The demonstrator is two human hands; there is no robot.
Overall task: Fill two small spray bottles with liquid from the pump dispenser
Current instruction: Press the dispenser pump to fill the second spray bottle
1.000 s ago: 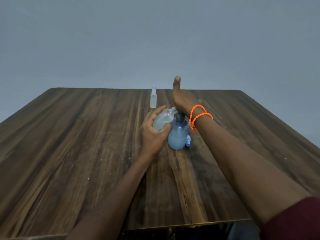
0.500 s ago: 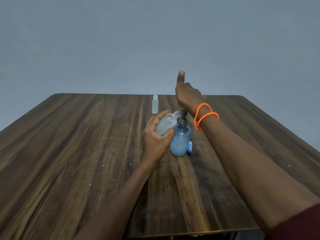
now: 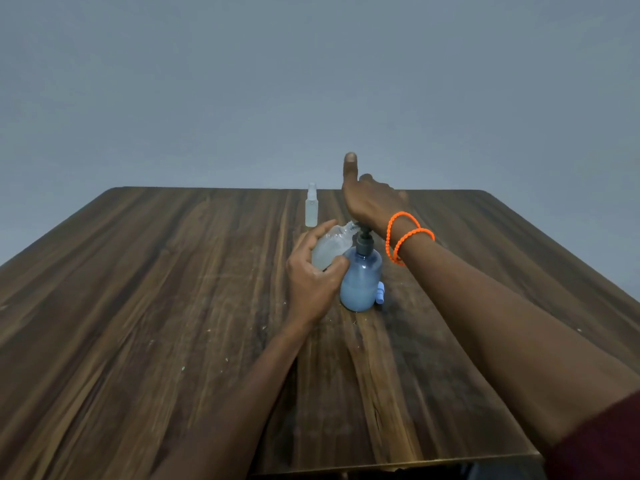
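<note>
Head view, frame centre: left hand [image 3: 313, 280] gripping tilted spray bottle [image 3: 330, 247] under spout; right hand [image 3: 369, 202], fingers straight, pressing pump dispenser [image 3: 361, 277]. Risking spill through misaligned neck.

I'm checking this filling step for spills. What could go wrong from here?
1. The left hand holds the clear bottle tilted against the pump dispenser; if its mouth slips off the nozzle, liquid may hit the table.
2. The right hand presses the pump head with its palm while nothing steadies the dispenser's base, so it might tip.
3. The loose blue cap lies beside the dispenser and could be knocked away.
</note>
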